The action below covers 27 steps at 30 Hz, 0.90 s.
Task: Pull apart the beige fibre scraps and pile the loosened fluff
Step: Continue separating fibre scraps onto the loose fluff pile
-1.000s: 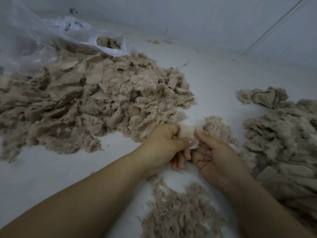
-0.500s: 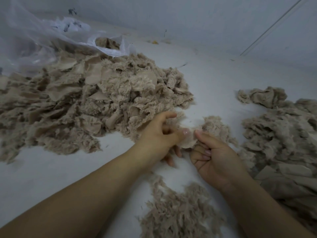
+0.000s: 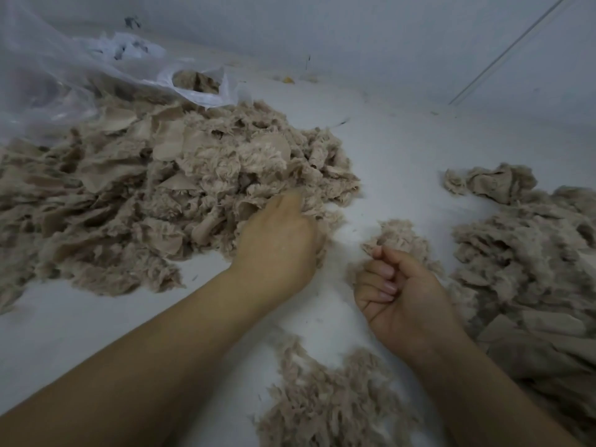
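Observation:
A big heap of beige fibre scraps (image 3: 154, 188) covers the left half of the white surface (image 3: 403, 150). My left hand (image 3: 277, 243) reaches into the heap's right edge, back of the hand up, fingertips buried among the scraps. My right hand (image 3: 400, 291) rests just right of it, palm turned left, fingers loosely curled with nothing seen in them, thumb tip against a small fluff clump (image 3: 403, 232). A low pile of loosened fluff (image 3: 329, 401) lies near me between my forearms.
A second beige heap (image 3: 522, 253) fills the right side. A clear plastic bag (image 3: 64, 75) with scraps in its mouth lies at the back left. A white wall (image 3: 354, 33) closes the far side. Bare white surface shows between the heaps.
The hands held one scrap between them; now they are apart. My left hand has moved up and left into the big heap. My right hand has dropped slightly and curled.

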Available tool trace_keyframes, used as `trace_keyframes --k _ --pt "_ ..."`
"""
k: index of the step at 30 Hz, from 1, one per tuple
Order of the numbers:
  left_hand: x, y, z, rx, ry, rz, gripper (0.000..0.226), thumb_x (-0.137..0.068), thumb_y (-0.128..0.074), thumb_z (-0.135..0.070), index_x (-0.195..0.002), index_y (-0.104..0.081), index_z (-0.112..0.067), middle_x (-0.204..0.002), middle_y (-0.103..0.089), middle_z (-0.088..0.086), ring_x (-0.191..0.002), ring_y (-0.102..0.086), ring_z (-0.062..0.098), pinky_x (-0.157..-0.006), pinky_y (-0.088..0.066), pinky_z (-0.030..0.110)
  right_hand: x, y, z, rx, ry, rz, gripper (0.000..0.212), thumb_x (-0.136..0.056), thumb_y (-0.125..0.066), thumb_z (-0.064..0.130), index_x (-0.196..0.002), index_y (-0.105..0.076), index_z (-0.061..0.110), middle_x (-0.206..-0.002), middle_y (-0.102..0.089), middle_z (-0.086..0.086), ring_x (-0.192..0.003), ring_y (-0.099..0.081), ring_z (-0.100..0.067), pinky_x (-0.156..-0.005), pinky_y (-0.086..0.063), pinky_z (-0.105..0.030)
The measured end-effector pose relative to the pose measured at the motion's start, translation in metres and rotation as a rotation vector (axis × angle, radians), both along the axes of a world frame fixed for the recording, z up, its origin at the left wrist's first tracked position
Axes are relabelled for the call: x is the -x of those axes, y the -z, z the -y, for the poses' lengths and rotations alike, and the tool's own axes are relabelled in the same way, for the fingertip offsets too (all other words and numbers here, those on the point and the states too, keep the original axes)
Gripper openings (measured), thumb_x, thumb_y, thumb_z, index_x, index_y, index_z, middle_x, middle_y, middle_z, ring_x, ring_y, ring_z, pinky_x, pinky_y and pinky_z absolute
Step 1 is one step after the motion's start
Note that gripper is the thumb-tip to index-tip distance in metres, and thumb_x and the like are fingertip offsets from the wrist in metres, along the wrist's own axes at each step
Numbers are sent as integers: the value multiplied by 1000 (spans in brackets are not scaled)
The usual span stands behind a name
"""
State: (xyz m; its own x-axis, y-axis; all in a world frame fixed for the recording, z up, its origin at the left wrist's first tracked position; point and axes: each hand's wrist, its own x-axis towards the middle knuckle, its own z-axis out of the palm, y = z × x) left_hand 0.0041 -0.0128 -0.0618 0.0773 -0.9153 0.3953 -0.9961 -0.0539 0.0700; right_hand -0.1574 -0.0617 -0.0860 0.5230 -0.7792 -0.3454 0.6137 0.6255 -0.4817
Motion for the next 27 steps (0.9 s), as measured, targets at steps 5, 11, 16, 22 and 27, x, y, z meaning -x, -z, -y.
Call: trace_keyframes --k 5,11,16,22,27 --pt "29 -3 41 -89 362 -131 30 -77 -54 0 -104 -66 -8 -106 -58 12 -96 -57 33 -68 -47 40 0 0 2 -14 56 34 12 -82 -52 21 -72 -48 16 -50 -35 6 -35 -28 -4 -31 -24 -15" --pt "44 3 103 -478 463 -420 39 -103 -41 -22 -142 -45 -24 -142 -51 7 -129 -47 23 -98 -36 23 1 0 2 -50 84 35 23 -93 -47 22 -71 -50 15 -50 -36 6 -35 -28 -4 -31 -26 -16" --pt "45 0 108 -341 448 -210 22 -82 -55 -1 -99 -68 -7 -99 -68 12 -91 -61 27 -69 -43 30 0 -2 4 -41 124 30 11 -96 -48 17 -89 -55 16 -54 -33 5 -36 -26 -4 -33 -24 -15" --pt "36 8 76 -213 394 -172 11 -79 -54 -1 -83 -62 -8 -84 -61 8 -79 -56 25 -66 -43 38 -3 0 1 -17 80 14 25 -103 -39 19 -84 -55 14 -53 -35 6 -36 -27 -3 -32 -26 -14" --pt "20 15 54 -216 354 -232 14 -76 -55 5 -82 -63 -5 -84 -64 11 -79 -58 27 -70 -47 44 1 -4 1 -76 117 3 32 -105 -36 19 -73 -40 16 -54 -39 5 -37 -29 -4 -33 -26 -15"
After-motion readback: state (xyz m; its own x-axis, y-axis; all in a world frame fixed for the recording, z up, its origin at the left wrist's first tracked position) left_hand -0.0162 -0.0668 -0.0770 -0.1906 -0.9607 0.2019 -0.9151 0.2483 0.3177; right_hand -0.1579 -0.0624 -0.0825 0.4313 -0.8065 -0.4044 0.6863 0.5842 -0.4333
